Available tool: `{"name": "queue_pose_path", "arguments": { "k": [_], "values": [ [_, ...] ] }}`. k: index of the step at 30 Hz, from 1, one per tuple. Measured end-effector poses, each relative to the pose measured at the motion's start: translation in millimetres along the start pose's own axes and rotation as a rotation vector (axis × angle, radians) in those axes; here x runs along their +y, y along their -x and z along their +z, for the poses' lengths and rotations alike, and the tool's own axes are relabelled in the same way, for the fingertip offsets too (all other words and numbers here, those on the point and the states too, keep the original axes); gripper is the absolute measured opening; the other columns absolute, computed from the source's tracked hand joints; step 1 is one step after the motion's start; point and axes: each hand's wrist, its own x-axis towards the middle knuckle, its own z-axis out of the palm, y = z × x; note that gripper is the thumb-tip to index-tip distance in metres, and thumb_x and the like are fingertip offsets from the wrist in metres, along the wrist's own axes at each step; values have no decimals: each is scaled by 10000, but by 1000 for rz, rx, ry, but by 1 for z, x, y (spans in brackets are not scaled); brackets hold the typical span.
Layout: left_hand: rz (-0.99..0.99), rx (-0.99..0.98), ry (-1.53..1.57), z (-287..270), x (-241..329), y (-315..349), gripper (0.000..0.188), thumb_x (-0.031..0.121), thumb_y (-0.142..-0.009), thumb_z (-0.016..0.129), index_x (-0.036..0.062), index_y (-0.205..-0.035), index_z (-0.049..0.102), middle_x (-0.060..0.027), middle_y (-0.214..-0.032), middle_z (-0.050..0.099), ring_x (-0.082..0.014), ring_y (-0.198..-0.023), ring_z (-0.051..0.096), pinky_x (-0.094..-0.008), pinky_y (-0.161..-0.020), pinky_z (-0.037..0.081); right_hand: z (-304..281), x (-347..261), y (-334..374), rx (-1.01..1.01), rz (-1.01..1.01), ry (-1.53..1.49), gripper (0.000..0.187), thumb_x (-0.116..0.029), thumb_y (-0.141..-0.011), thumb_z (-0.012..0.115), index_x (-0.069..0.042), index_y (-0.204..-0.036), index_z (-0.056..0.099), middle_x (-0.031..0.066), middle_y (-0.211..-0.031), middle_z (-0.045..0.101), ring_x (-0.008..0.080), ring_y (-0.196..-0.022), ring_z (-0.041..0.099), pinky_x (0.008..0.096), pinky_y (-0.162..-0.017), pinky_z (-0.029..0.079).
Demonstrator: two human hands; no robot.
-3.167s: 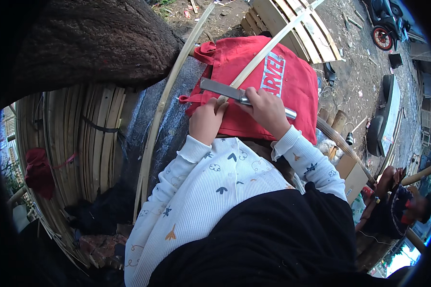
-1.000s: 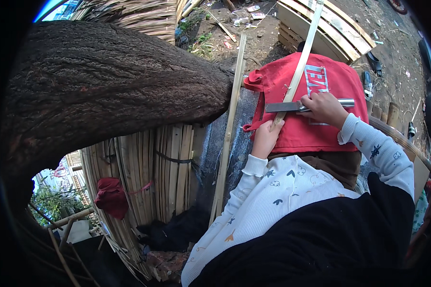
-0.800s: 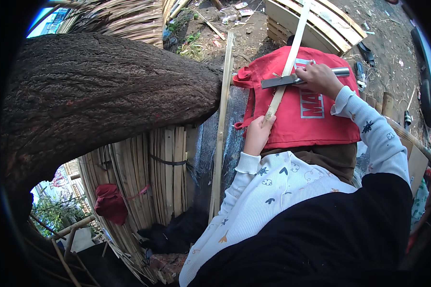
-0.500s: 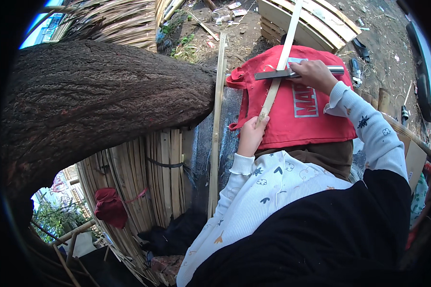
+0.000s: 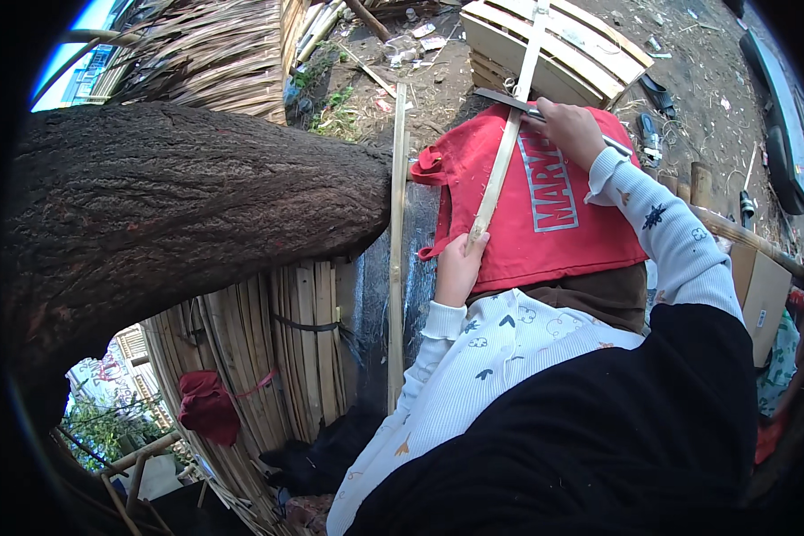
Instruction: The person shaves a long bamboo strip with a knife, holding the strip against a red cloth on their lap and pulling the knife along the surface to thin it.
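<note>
My left hand [image 5: 458, 270] is closed around the near end of a long, pale bamboo strip [image 5: 495, 184]. The strip slants up and away across a red cloth bag [image 5: 598, 234] with pale lettering, spread over my lap. In my closed right hand [image 5: 570, 130] is a knife [image 5: 500, 99] with a long straight blade and a shiny handle, partly hidden by the fingers. Its blade lies across the strip near the bag's far edge. Small curled shavings cling around the strip there.
A thick tree trunk [image 5: 214, 188] reaches in from the left. Beside me another bamboo strip [image 5: 397, 259] stands by a dark board. Bundled slats [image 5: 308, 339] with a dark red cloth [image 5: 207, 406] are lower left. Slatted wood [image 5: 590, 45] lies ahead, sandals [image 5: 650, 134] to the right.
My right hand has carried the knife farther along the bamboo strip, away from my left hand. The left hand keeps its hold on the near end. The whole view has shifted slightly.
</note>
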Motion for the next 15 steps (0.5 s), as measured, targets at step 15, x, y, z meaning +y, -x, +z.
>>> {"name": "queue_pose_path", "arguments": {
  "k": [15],
  "values": [
    [60, 105, -306, 2, 17, 11, 405, 372, -861, 562, -4, -718, 515, -176, -553, 468, -286, -486, 481, -385, -491, 361, -4, 22, -5, 66, 52, -42, 420, -457, -865, 485, -44, -815, 544, 138, -645, 610, 308, -630, 625, 397, -554, 497]
  ]
}}
